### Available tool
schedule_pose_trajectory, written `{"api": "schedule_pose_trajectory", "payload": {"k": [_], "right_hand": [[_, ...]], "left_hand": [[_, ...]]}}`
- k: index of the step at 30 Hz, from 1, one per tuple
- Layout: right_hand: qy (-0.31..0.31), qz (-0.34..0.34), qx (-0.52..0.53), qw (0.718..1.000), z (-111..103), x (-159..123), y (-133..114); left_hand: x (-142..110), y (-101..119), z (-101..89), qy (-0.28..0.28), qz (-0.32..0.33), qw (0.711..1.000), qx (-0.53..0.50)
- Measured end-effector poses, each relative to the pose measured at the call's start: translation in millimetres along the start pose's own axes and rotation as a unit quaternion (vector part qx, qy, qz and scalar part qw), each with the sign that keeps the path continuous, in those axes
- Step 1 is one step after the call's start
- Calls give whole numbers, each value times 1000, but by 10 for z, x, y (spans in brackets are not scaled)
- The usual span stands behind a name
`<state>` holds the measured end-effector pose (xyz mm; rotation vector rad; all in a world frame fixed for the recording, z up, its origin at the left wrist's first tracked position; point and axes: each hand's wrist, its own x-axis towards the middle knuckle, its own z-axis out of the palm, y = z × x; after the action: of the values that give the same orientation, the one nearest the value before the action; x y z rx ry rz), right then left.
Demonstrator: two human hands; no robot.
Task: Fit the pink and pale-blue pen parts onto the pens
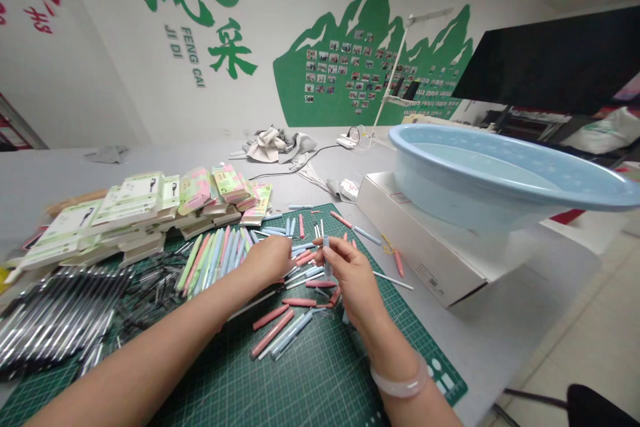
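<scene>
My right hand [350, 273] pinches a short light-blue pen part [327, 255] upright between thumb and fingers, just above a scatter of pen pieces. Beside it, my left hand [270, 259] is low over the pile with its fingers curled; whatever they hold is hidden. Red pen parts [273, 333] and blue pen parts [295, 335] lie loose on the green cutting mat [320, 380] below both hands. Several pastel pens [220, 257] are lined up left of my left hand. White refills are mixed among the loose parts.
Black-and-clear pens [60, 313] are heaped at the left, near stacked paper boxes [130, 203]. A large blue basin [465, 180] rests on a white carton [425, 260] at the right. Crumpled grey cloth [275, 145] and a power strip [349, 140] are farther back.
</scene>
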<state>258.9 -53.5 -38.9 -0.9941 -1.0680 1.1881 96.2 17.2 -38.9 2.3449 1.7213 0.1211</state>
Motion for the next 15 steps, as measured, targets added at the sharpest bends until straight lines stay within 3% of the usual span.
{"api": "schedule_pose_trajectory", "payload": {"k": [2, 4, 5, 7, 9, 10, 12, 15], "right_hand": [[-9, 8, -1, 1000, 16, -11, -13], [-16, 11, -5, 1000, 29, -19, -13], [-18, 11, -8, 1000, 34, -21, -7], [-24, 6, -10, 1000, 45, -24, 14], [-31, 0, -11, 999, 56, -26, 40], [-36, -5, -12, 999, 61, -28, 52], [-45, -12, -15, 999, 71, -33, 70], [-59, -7, -19, 998, 84, -45, 75]], "left_hand": [[-17, 2, -122, 30, 6, 998, -58], [-50, 6, -294, 60, 27, 978, -200], [-74, 14, -387, 68, 42, 952, -297], [-132, 50, -555, 78, 81, 872, -476], [-192, 106, -668, 86, 116, 801, -580], [-216, 135, -699, 92, 129, 781, -604], [-249, 185, -718, 101, 146, 763, -622], [-263, 227, -689, 105, 152, 760, -624]]}}
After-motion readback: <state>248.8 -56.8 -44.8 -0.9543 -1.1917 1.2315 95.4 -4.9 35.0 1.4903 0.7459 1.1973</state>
